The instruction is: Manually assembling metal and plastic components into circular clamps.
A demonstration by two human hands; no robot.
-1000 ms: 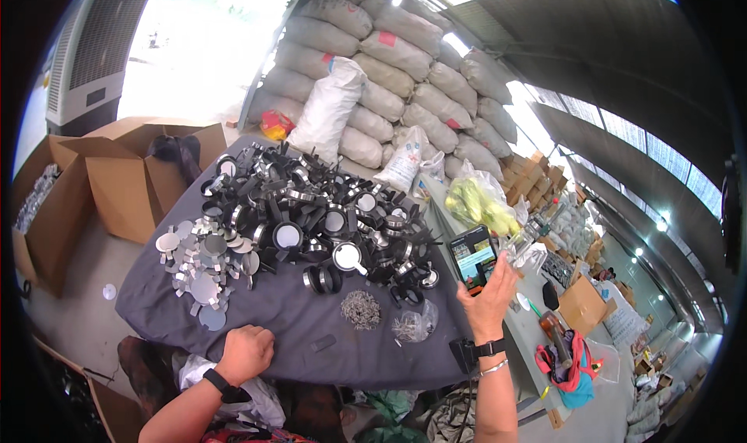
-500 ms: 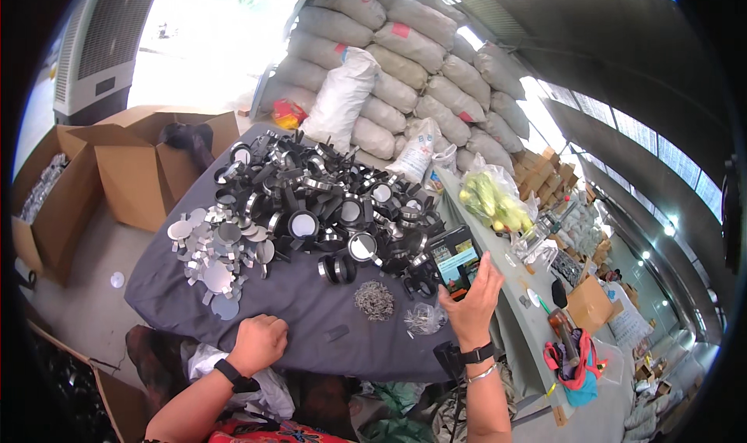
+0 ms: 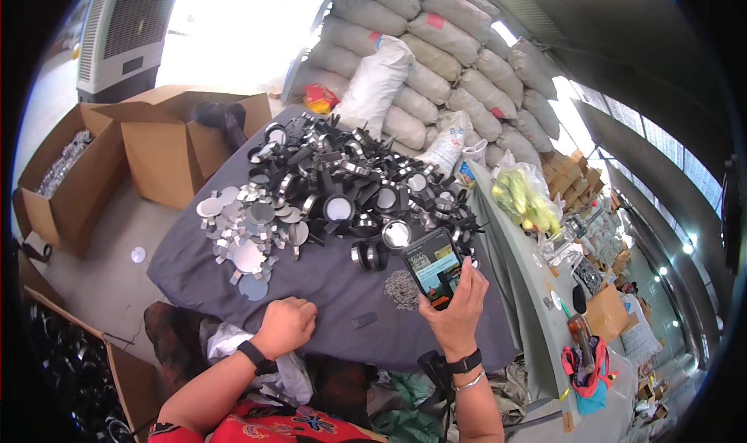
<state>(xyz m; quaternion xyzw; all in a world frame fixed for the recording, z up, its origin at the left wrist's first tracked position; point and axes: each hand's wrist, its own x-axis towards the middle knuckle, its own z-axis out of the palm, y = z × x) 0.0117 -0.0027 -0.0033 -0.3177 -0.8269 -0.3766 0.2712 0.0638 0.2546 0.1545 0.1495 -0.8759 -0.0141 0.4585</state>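
Note:
My right hand (image 3: 455, 307) grips a dark smartphone (image 3: 436, 269) with a lit screen, tilted above the right part of the table; fingers wrap its right edge and the thumb its lower left. My left hand (image 3: 286, 326) rests on the near edge of the dark grey cloth (image 3: 327, 295), fingers curled; nothing shows in it. Partly behind the phone lies a heap of small metal pieces (image 3: 398, 289). Farther off is a large pile of black and silver round parts with straps or clips (image 3: 338, 208). Left of it lie flat silver discs with tabs (image 3: 249, 256).
A small dark flat piece (image 3: 363, 320) lies near the table's front edge. Open cardboard boxes (image 3: 156, 163) stand at the left; another box (image 3: 132, 381) of black parts is lower left. A side table (image 3: 537, 311) carries bagged green produce (image 3: 525, 198). Stacked sacks (image 3: 436, 38) rise behind.
My right hand has brought the phone left and nearer across the table, now covering part of the small metal heap. The whole view has shifted; my left hand stays at the table edge.

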